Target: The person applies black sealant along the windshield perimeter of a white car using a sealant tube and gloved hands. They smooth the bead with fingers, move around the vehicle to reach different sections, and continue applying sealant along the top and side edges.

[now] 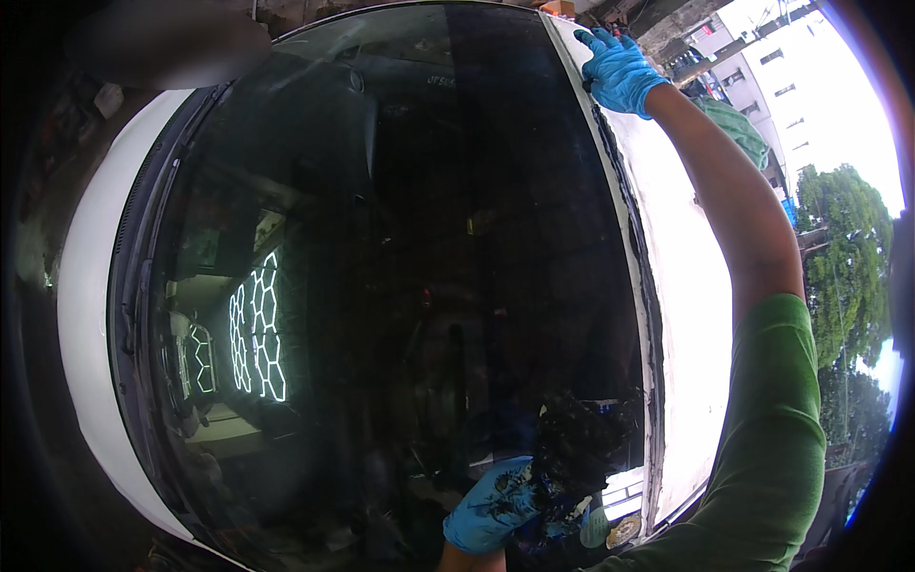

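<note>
Left hand, in a black-smeared blue glove, is up against a crumpled black clump at the near right of the windshield. Its fingers vanish into that mess, so I can't tell if it's pinching or just pressing, or whether that's rag or plastic. Right hand, also blue-gloved, has its fingers spread at the far right, by the edge of the washed-out white roof; its palm side is hidden. A ragged dark strip follows the glass's right edge. Loads of glass between the hands, wiper way over left.
</note>
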`<state>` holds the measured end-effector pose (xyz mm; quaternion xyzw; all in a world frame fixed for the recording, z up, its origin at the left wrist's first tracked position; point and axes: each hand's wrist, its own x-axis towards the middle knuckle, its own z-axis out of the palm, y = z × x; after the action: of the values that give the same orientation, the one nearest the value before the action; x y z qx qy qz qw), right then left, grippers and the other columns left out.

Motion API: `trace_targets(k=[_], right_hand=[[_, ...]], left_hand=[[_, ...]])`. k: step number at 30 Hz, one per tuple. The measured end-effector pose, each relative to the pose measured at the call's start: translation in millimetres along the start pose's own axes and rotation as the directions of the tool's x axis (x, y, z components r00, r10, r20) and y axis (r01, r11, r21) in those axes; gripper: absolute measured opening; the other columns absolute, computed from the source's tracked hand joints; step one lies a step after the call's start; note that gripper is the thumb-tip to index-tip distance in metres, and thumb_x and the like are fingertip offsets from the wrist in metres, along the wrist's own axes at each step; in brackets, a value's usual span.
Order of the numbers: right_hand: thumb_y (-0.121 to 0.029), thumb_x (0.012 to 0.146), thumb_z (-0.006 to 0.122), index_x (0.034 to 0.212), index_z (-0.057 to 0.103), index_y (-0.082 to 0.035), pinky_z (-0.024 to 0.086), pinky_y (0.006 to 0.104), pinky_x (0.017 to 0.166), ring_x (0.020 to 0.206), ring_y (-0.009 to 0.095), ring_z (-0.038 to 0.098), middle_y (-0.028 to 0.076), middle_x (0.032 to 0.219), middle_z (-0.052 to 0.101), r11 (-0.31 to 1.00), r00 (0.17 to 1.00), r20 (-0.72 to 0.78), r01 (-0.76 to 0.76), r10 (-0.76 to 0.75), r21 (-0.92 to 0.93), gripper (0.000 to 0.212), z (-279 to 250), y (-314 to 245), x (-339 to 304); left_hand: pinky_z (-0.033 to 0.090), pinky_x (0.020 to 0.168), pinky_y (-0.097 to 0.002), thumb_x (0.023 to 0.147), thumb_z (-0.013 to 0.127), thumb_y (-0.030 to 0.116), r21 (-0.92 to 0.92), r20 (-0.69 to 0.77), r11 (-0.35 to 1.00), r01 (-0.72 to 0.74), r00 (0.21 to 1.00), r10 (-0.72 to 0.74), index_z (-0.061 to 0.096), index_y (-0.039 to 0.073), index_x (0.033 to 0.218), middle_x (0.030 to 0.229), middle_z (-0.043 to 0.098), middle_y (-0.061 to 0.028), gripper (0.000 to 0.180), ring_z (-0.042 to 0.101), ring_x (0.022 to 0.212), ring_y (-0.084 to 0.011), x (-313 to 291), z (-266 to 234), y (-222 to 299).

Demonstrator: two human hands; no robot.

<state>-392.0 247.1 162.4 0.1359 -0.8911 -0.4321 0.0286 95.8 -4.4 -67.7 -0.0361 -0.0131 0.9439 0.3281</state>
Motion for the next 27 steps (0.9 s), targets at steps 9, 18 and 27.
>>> trace_targets(k=[9, 18, 27], right_hand=[[-0.025, 0.085, 0.059, 0.102, 0.073, -0.015, 0.012, 0.0550, 0.116, 0.146, 0.030, 0.017, 0.011, 0.156, 0.026, 1.000, 0.998, 0.065, 0.025, -0.025, 0.001, 0.024, -13.1, -4.2, -7.9], [-0.020, 0.083, 0.062, 0.093, 0.075, -0.019, 0.010, 0.0561, 0.116, 0.145, 0.029, 0.018, 0.009, 0.155, 0.028, 0.993, 0.997, 0.026, 0.077, -0.079, 0.084, 0.017, -7.8, 5.6, -17.5], [-0.020, 0.079, 0.064, 0.094, 0.076, -0.017, 0.009, 0.0533, 0.117, 0.146, 0.028, 0.016, 0.005, 0.157, 0.024, 0.976, 0.990, 0.017, 0.137, -0.142, 0.170, 0.019, -12.2, 6.7, -28.3]], left_hand=[[0.041, 0.104, -0.0343, 0.085, 0.059, -0.010, -0.029, -0.043, 0.996, 0.085, 0.995, -0.087, 0.042, -0.007, 0.136, 0.135, 0.052, -0.0172, 0.054, 0.054, 0.121, -0.0232, 0.3, -1.5, 2.7], [0.042, 0.103, -0.0333, 0.084, 0.059, -0.011, -0.017, -0.038, 0.991, 0.134, 0.990, -0.135, 0.040, -0.007, 0.138, 0.135, 0.052, -0.0163, 0.057, 0.054, 0.121, -0.0223, -2.5, -18.9, -1.1], [0.043, 0.102, -0.0333, 0.083, 0.060, -0.010, -0.012, -0.058, 0.996, 0.094, 0.994, -0.094, 0.039, -0.007, 0.138, 0.134, 0.052, -0.0160, 0.059, 0.054, 0.120, -0.0222, -0.3, -13.7, 1.3]])
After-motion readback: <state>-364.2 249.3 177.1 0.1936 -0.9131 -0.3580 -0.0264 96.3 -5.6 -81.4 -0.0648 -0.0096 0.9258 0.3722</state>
